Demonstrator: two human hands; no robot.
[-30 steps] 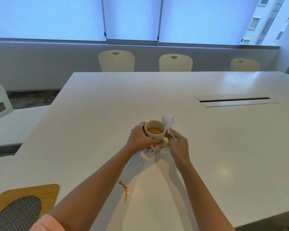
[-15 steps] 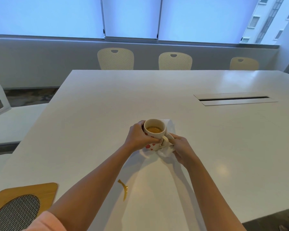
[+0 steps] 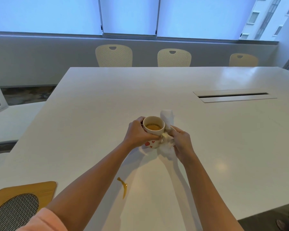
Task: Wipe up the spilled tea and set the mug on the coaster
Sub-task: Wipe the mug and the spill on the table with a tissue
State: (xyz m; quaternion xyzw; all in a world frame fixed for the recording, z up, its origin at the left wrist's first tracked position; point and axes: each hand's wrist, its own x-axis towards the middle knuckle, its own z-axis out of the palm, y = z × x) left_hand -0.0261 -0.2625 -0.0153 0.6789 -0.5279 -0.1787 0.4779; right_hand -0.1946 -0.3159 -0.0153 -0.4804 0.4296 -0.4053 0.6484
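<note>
Gripping mug [image 3: 153,130] — hearts printed, no writing.

Both my arms reach out in front of me, bare from the elbows down. They come closer together toward my hands. My left hand [image 3: 138,133] is curled around the side of the mug [image 3: 153,130], with my fingers wrapped on the far side and my thumb on the near side. My right hand [image 3: 182,142] is just beside the mug's handle. Its fingers are bent and pinch a white tissue [image 3: 167,120]. My right wrist bends a little to the left. A pink sleeve [image 3: 45,220] covers my left upper arm.
</note>
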